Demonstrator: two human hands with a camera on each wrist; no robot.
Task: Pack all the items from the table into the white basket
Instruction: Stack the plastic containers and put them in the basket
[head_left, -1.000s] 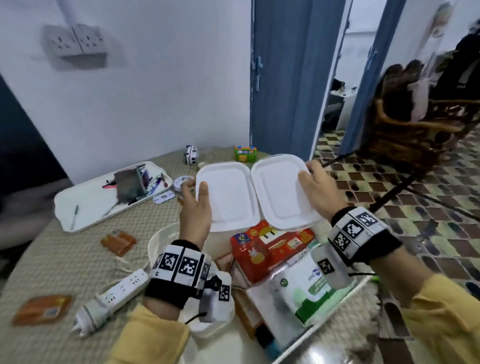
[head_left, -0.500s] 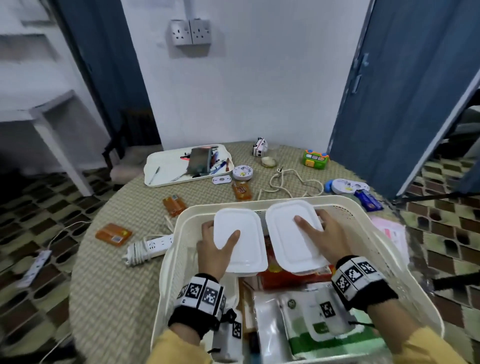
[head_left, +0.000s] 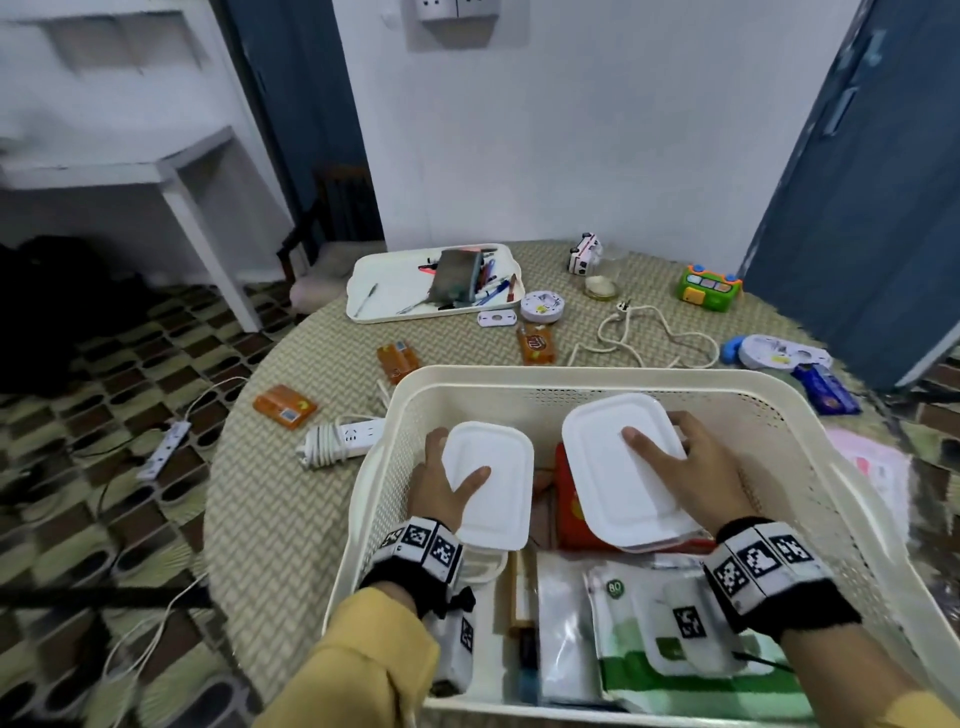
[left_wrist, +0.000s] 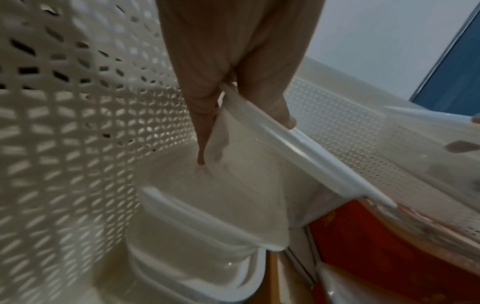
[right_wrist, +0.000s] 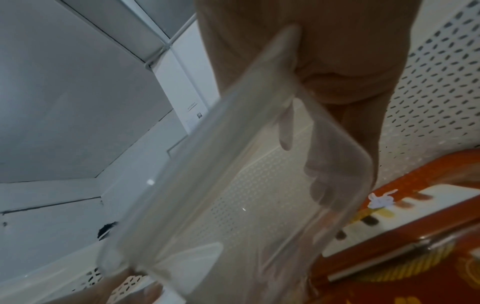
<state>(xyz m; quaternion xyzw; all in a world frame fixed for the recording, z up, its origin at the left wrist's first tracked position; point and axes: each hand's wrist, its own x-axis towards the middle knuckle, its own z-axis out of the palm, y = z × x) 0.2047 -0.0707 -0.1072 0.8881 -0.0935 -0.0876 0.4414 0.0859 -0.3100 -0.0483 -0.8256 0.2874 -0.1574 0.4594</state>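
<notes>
Head view shows both hands low in the frame, inside the white basket (head_left: 613, 376) that fills the lower right of the picture on the round woven tabletop (head_left: 291, 499). The left hand (head_left: 441, 486) grips the left white container (head_left: 491, 488) by its edge, thumb lying on top and fingers curled underneath; the left wrist view confirms that pinch on the rim (left_wrist: 285, 131). The right hand (head_left: 685, 467) holds the right white container (head_left: 618, 467) the same way, thumb on its top, fingers wrapped under the far edge; in the right wrist view those fingers (right_wrist: 319, 185) show through the translucent plastic. The right container sits tilted over a red box (head_left: 574, 514), while a green-and-white wipes pack (head_left: 691, 670) lies nearer the bottom of the frame inside the basket. Still out on the tabletop, toward the upper middle, are a white tray (head_left: 395, 291) with pens, an orange snack packet (head_left: 535, 345), a coiled white cable (head_left: 644, 338), a green toy (head_left: 709, 288) and, at left of the basket, a white power strip (head_left: 345, 439) and another orange packet (head_left: 284, 405).
</notes>
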